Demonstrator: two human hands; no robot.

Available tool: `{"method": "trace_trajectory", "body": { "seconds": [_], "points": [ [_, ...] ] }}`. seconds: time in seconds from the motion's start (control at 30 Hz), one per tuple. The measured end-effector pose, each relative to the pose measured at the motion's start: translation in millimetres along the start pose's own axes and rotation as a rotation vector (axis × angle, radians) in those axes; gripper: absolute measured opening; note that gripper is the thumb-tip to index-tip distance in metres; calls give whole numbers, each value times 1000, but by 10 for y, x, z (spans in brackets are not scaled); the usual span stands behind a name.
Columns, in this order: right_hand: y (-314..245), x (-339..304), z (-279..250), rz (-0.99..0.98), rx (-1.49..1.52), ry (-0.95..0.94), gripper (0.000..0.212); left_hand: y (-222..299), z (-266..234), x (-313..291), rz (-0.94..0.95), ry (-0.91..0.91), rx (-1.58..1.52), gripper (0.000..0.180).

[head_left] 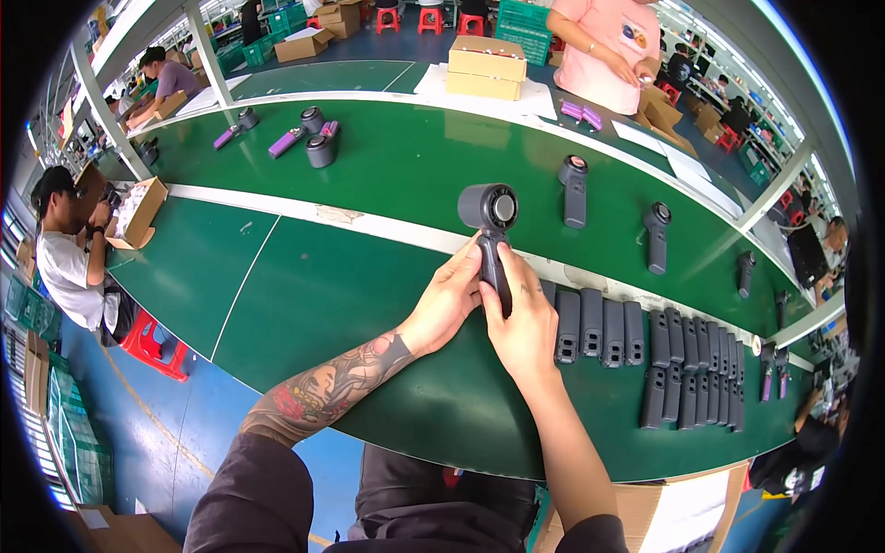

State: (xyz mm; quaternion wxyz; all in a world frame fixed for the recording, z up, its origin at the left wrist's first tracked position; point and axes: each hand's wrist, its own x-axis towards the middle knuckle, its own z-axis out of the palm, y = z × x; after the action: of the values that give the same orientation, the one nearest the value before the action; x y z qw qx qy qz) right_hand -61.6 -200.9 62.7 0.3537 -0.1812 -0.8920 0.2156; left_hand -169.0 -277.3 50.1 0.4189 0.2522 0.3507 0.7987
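A dark grey handheld fan [487,208] stands upright before me, its round head at the top and its handle between my hands. My left hand [447,304] is closed on the handle from the left, the fingertips just under the head. From the other side my right hand [523,330] wraps the lower handle, its thumb lying along the front. The palms hide part of the handle. Right of my right hand, several dark grey fan handles [590,323] stand in a row on the green table, with more handles [696,369] in rows farther right.
Beyond a pale divider strip [369,221] runs a green belt [396,147] carrying grey fans [573,194] and purple-handled fans [288,140]. A person [69,249] sits at the left by an open carton [140,214]; another person [608,46] stands across. Cardboard [599,516] lies below the table's right edge.
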Motion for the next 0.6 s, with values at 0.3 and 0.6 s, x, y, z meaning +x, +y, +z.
{"method": "trace_trajectory", "body": {
  "seconds": [0.3, 0.6],
  "points": [
    [-41, 31, 30, 16, 297, 21, 69, 210, -88, -22, 56, -77, 330, 46],
    [47, 25, 21, 233, 711, -127, 67, 215, -53, -41, 193, -169, 629, 48]
  ]
}}
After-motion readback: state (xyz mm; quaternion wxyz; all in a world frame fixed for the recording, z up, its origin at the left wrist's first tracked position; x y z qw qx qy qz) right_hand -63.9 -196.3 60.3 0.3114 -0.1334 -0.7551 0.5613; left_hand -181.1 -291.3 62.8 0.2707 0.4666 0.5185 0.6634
